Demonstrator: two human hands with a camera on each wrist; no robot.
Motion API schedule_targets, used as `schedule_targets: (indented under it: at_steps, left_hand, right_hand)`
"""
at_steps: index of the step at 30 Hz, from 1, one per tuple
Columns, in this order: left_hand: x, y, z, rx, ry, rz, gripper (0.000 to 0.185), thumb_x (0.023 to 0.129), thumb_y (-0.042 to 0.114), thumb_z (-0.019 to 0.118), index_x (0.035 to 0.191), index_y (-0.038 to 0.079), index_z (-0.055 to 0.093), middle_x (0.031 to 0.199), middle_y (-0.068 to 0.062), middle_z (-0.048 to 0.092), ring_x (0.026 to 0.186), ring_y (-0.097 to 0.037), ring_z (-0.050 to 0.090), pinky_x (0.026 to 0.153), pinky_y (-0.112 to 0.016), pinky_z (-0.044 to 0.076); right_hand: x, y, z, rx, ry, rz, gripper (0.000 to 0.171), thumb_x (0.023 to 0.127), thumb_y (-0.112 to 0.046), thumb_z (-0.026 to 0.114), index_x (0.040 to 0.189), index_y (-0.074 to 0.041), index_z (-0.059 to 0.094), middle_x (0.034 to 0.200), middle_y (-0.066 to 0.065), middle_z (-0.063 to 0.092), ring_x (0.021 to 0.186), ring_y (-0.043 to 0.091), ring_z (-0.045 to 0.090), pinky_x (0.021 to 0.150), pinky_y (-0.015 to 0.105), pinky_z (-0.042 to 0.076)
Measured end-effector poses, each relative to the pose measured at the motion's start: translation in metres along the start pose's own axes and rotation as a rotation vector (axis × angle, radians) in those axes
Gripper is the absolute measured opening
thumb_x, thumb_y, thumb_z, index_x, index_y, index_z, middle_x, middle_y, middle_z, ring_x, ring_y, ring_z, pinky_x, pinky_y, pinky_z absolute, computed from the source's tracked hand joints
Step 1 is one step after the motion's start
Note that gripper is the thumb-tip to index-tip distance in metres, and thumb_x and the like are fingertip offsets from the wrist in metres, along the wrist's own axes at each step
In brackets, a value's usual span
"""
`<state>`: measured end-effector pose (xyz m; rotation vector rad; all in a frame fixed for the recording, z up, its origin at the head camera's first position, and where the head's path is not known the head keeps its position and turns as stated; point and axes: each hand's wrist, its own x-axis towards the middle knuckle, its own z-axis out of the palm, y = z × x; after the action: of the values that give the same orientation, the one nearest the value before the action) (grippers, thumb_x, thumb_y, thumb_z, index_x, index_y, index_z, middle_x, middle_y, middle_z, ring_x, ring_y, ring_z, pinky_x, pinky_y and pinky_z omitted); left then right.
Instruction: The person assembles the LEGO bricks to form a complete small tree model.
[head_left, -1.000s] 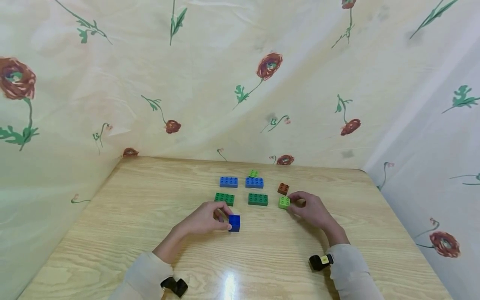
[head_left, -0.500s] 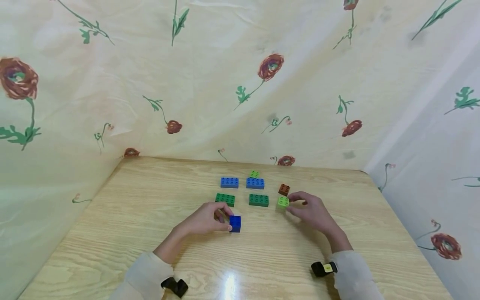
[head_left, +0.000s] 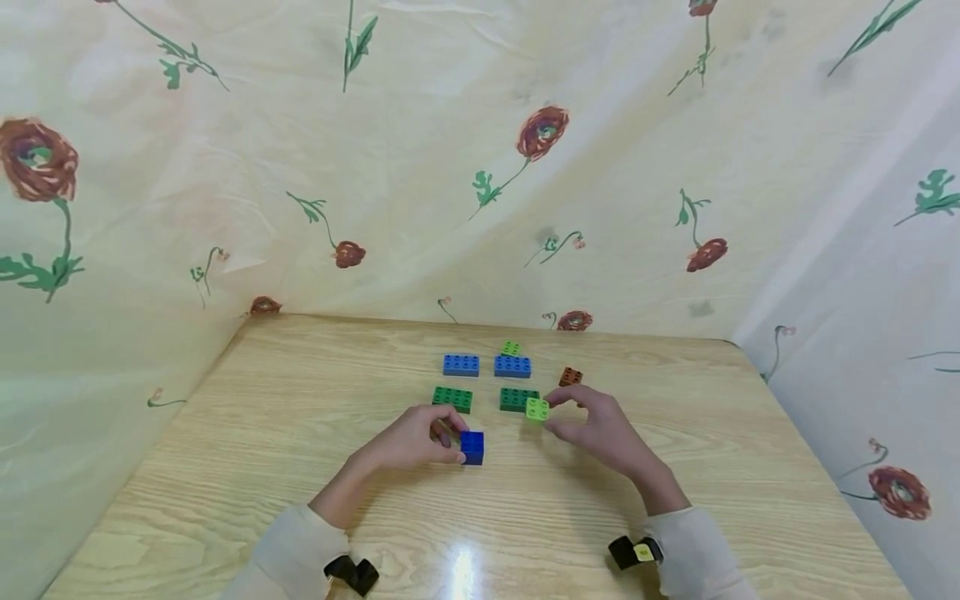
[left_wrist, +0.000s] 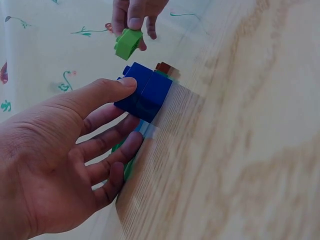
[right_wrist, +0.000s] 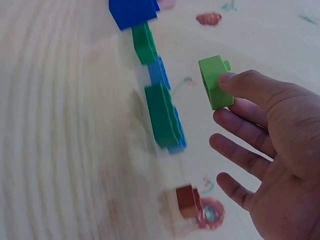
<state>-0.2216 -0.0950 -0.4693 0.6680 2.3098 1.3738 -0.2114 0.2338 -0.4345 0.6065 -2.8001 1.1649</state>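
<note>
My left hand [head_left: 415,439] pinches a dark blue block [head_left: 472,447] between thumb and fingers. In the left wrist view a seam runs across this blue block [left_wrist: 145,90], like two bricks stacked, and it stands on the table. My right hand [head_left: 600,427] holds a light green two-by-two brick [head_left: 537,409] by thumb and fingertips. The right wrist view shows that light green brick [right_wrist: 216,82] raised off the table, its hollow underside partly visible. In the head view it overlaps the right corner of a dark green brick [head_left: 516,400].
Another dark green brick [head_left: 452,399] lies to the left. Behind are two lighter blue bricks, the left one [head_left: 461,365] and the right one [head_left: 512,367], with a small lime brick [head_left: 511,348] beyond. A brown brick [head_left: 571,377] sits right of them on the wooden table [head_left: 315,367].
My right hand has lifted the light green brick from beside the brown brick and carried it left, toward the blue block. My left hand has stayed in place with the blue block.
</note>
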Motion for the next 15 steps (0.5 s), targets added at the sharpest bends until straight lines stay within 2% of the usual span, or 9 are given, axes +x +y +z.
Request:
schedule_targets:
  at_steps: [6, 15]
  left_hand:
    - [0.001, -0.001, 0.001, 0.001, -0.002, -0.002, 0.029, 0.087, 0.021, 0.084, 0.113, 0.018, 0.069, 0.112, 0.000, 0.069, 0.093, -0.016, 0.064, 0.076, -0.028, 0.056]
    - [0.002, -0.002, 0.000, 0.011, -0.001, -0.006, 0.030, 0.087, 0.022, 0.084, 0.112, 0.019, 0.069, 0.112, 0.000, 0.069, 0.093, -0.016, 0.064, 0.077, -0.028, 0.056]
  right_hand:
    - [0.003, -0.011, 0.012, 0.021, -0.025, -0.058, 0.028, 0.090, -0.019, 0.081, 0.117, -0.018, 0.073, 0.114, -0.004, 0.075, 0.114, 0.028, 0.068, 0.099, 0.058, 0.051]
    - [0.006, -0.024, 0.027, 0.082, -0.065, -0.107, 0.028, 0.091, -0.021, 0.080, 0.118, -0.019, 0.073, 0.113, -0.005, 0.074, 0.113, 0.026, 0.068, 0.099, 0.054, 0.053]
